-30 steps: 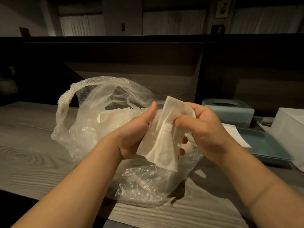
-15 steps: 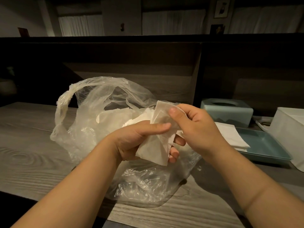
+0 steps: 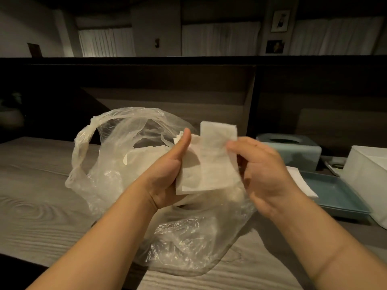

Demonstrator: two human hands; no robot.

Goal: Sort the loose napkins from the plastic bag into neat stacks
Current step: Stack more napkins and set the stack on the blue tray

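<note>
My left hand (image 3: 167, 176) grips a small bunch of napkins (image 3: 206, 162), thumb pressed on the near face. My right hand (image 3: 261, 174) pinches the front napkin's right edge. Both grips are held above the plastic bag (image 3: 129, 164), which rests on the counter (image 3: 41, 216) directly beneath. More napkins remain inside the bag, left of the left grip. Risk: thin sheets cling together, so I may peel two, or tear the edge by pulling hard.

Both forearms raised side by side, left hand (image 3: 167, 172) thumb up gripping a napkin (image 3: 209, 158), right hand (image 3: 266, 174) pinching the napkin's right edge
</note>
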